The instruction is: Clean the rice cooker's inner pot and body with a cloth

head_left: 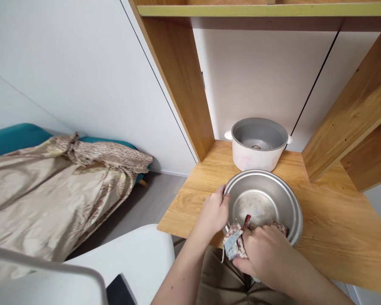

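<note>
Right forearm (300,267) in the foreground, extending from the lower edge to the right hand (266,248), which is closed on a brown-and-white patterned cloth (233,239) bearing a pale blue piece and a red-and-black loop. The cloth is bunched at the near rim of a silver-coloured metal inner pot (281,203), partly inside it and partly hidden by the fingers. The left hand (214,209) grips the pot's left rim. The pot, mouth up, is at the front of a wood-grain desk (336,224); whether its base rests flat cannot be told. Just behind it stands a white rice-cooker body (255,160) — lidless, grey inside, with a lug on each side — between the uprights of a wooden shelf unit (178,76). Lower left: a white chair (146,248); beyond it, a beige patterned cover (28,199) over teal furniture (17,135).
</note>
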